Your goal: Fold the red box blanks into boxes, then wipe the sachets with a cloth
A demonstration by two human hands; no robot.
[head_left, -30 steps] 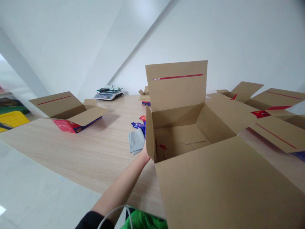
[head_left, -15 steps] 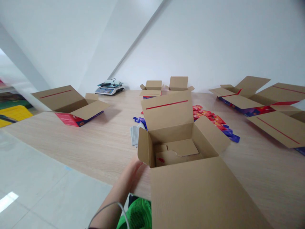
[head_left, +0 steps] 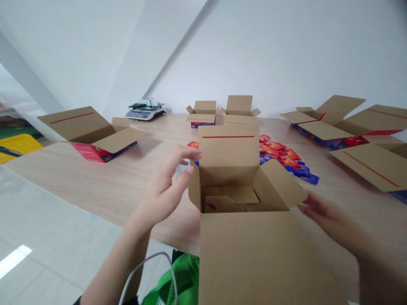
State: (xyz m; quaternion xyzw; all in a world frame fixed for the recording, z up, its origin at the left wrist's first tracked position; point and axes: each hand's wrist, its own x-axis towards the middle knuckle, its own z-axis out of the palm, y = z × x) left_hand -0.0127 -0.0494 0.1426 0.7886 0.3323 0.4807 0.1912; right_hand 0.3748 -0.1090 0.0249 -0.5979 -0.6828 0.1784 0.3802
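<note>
An open, empty cardboard box (head_left: 232,186) stands on the wooden table (head_left: 95,186) right in front of me, its flaps spread and its back flap with a red strip upright. My left hand (head_left: 163,188) hovers open beside the box's left flap, fingers stretched, holding nothing. My right hand (head_left: 330,218) is open just off the right flap, fingers extended, also with nothing in it. Behind the box lies a pile of red and blue packets (head_left: 282,159). A grey cloth is mostly hidden behind my left hand.
Other open cardboard boxes stand around: one at the left (head_left: 92,135), two small ones at the back (head_left: 203,113), several at the right (head_left: 343,127). A scale (head_left: 144,111) sits at the far edge. A green mesh thing (head_left: 178,281) and a white cable are near my body.
The box came down onto the table and sits lower and farther off. My left hand left its side and rose open; my right hand came into view at the right flap.
</note>
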